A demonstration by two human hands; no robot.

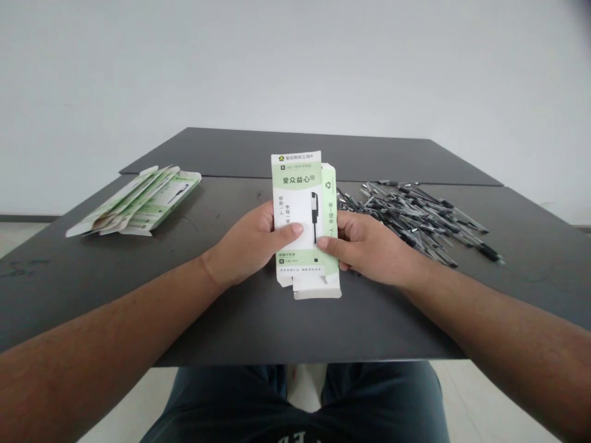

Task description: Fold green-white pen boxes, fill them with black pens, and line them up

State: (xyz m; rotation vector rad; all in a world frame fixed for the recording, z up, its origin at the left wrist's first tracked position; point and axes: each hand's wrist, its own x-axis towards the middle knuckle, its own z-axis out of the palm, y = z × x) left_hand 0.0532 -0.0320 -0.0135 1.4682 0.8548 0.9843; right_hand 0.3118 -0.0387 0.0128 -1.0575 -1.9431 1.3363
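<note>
Between my two hands is a green and white pen box [298,212], held upright above the table with a printed pen on its front. It looks partly flattened, with a side panel showing on the right and an end flap sticking out at the bottom. My left hand [252,243] grips the left edge, thumb across the front. On the right edge my right hand [372,246] is closed, its thumb pressing the front near the printed pen. The fingers behind the box are mostly hidden.
Several flattened pen boxes [143,200] lie overlapping at the left of the dark table [258,332]. To the right is a loose pile of black and clear pens [425,215]. A seam crosses the table behind them, and a pale wall [295,67] stands beyond.
</note>
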